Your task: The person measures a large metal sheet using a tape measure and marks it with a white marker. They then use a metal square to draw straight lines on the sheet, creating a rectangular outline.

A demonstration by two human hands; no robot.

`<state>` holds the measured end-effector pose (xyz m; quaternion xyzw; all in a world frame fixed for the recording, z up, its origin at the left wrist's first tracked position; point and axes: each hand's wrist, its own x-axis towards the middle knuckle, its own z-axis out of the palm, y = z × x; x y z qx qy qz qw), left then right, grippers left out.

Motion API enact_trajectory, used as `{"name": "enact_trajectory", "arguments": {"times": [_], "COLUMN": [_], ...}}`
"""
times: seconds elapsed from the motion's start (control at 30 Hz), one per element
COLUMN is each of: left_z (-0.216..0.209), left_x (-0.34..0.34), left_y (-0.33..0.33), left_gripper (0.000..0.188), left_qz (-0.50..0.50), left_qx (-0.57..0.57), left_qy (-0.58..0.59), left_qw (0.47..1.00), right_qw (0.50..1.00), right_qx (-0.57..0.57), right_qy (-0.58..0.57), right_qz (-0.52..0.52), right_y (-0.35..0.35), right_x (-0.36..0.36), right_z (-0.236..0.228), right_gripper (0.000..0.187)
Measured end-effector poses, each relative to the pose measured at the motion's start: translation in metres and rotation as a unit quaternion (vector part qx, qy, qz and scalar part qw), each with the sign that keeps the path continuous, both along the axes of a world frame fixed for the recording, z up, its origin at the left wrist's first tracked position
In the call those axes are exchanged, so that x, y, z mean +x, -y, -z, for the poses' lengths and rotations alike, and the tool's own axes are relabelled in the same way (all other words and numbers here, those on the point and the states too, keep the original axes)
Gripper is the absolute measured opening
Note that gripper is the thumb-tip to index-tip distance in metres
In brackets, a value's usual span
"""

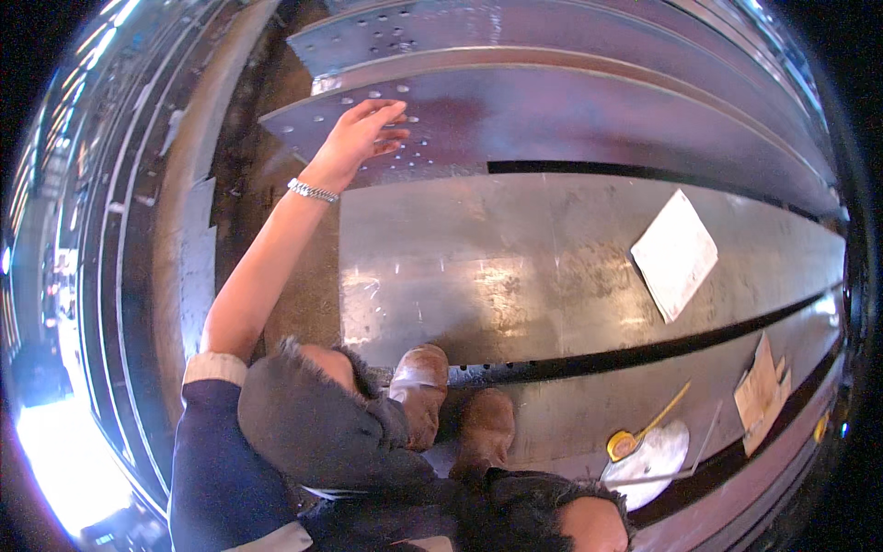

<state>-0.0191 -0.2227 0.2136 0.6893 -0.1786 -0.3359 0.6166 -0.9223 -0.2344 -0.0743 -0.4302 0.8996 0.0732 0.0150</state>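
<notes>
- Purple-grey on holed steel beam (589, 120), running beyond broad metal plate (441, 239).
- Reaches with left hand (368, 138) toward beam's left end, near holes; contact cannot be told.
- Shows left fingers loosely bent, slightly apart, grasping nothing visible.
- Cannot tell for right hand: outside view.
- Includes white paper (676, 256) on plate's right part.
- Includes yellow tape measure (622, 446), blade drawn out, at edge of pale rounded piece (660, 460); brown cardboard (759, 396) farther right.

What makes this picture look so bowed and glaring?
In the head view, fisheye distortion bows the long purplish steel beam and corners go black; also in the head view, glare patches the flat grey metal plate, lower-left light burns out white, and the bare left hand looks well lit.
</notes>
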Motion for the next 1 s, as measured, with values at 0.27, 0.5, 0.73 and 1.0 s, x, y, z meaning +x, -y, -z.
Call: {"name": "enact_trajectory", "arguments": {"times": [0.27,0.5,0.73,1.0], "left_z": [-0.039,-0.08,-0.074,-0.029], "left_x": [-0.013,-0.066,-0.066,-0.064], "left_y": [0.052,0.159,0.238,0.224], "left_gripper": [0.039,0.044,0.047,0.064], "left_qz": [0.059,0.156,0.239,0.179], "left_qx": [0.039,0.079,0.127,0.115], "left_qy": [0.08,0.248,0.443,0.538], "left_qw": [0.994,0.953,0.855,0.816], "right_qw": [0.993,0.97,0.929,0.789], "right_qx": [0.003,-0.082,-0.291,-0.292], "right_qy": [0.092,0.19,0.226,0.54], "right_qz": [-0.072,-0.128,-0.018,-0.029], "right_y": [0.0,-0.012,0.027,0.065], "right_x": [0.056,-0.026,0.149,0.218], "right_z": [-0.021,-0.013,-0.2,-0.2], "right_gripper": [0.066,0.032,0.036,0.046]}}
